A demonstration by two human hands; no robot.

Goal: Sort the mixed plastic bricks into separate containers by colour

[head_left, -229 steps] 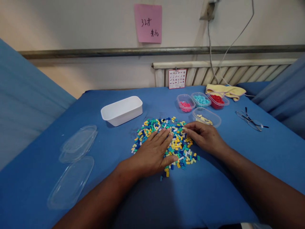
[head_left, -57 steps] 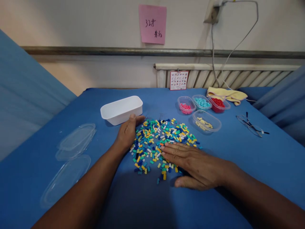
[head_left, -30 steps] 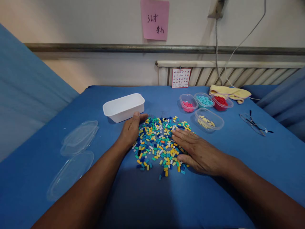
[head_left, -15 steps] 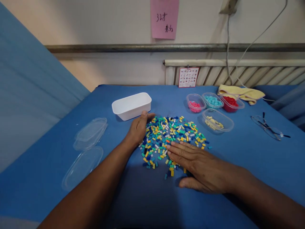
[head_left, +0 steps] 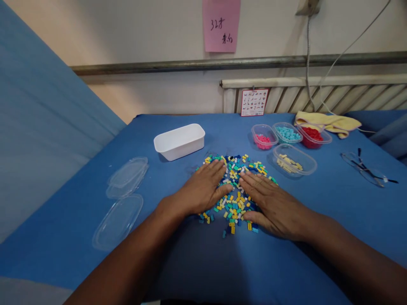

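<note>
A loose pile of small building bricks (head_left: 237,203) in yellow, green, teal, blue and white is spread on the blue table cover (head_left: 197,271). My left hand (head_left: 203,186) lies flat over the left part of the pile, fingers stretched out and thumb pointing right. Over the right part rests my right hand (head_left: 270,203), palm down, its fingers pointing up and left. Both hands touch bricks and neither grips anything. The bricks under the palms are hidden.
A white tub (head_left: 179,148) stands behind the pile. Clear boxes hold pink (head_left: 263,142), light-blue (head_left: 288,134), red (head_left: 313,134) and pale-yellow bricks (head_left: 288,163). Transparent lids (head_left: 119,222) lie left. Glasses (head_left: 365,169) and a yellow cloth (head_left: 329,123) are at right.
My left hand has moved from the pile's left edge onto the bricks and flattened out. My right hand has shifted slightly right and up. The view has swung a little.
</note>
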